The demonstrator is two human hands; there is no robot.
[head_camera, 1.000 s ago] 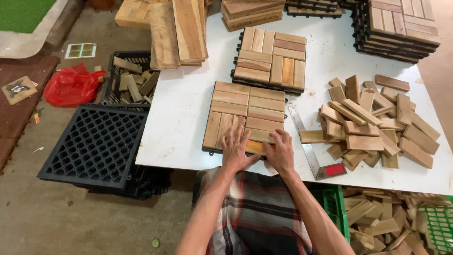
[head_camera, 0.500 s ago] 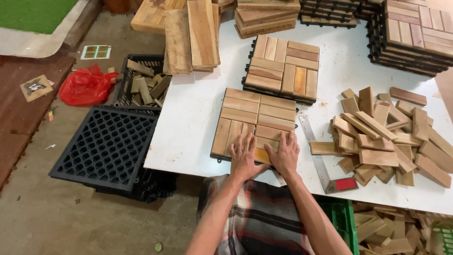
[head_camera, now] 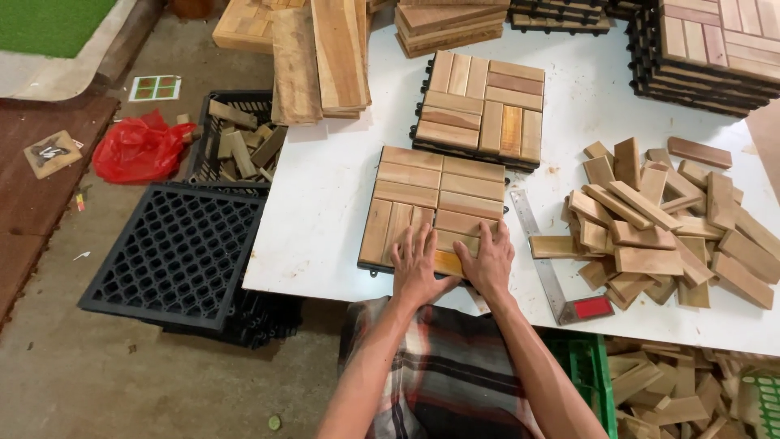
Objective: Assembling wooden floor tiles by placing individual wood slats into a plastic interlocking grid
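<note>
Both hands lie flat, fingers spread, pressing down on the near edge of the wooden slat tile [head_camera: 435,207] that sits on the white desk [head_camera: 325,195]. The left hand [head_camera: 418,264] covers the near middle slats; the right hand [head_camera: 487,258] rests just beside it, toward the near right corner. Neither hand grips anything: the palms and fingers bear down on the slats, and a lighter slat shows in the gap between the two hands.

Risks judged from this position:

- Uneven seating. All pressure falls on the near edge. A slat pushed at one end only may sit tilted in the black plastic base under the tile.
- Tile shift. The tile lies close to the near desk edge, directly under the wrists. A forward or sideways push could slide it on the smooth top, toward the metal square [head_camera: 546,264] just right of the right hand.
- Pinching. The fingertips lie across slat seams, and a slat that snaps down suddenly may nip skin.
- Clutter. The loose slat pile [head_camera: 666,228] lies well to the right of the right hand; an elbow swing could knock pieces off the desk.
- Beyond the fingertips a finished tile [head_camera: 479,110] sits near the worked one, so a forward slide may bump it

To the left of the left hand, below desk level, stacked black grid bases [head_camera: 175,252] stand on the floor
</note>
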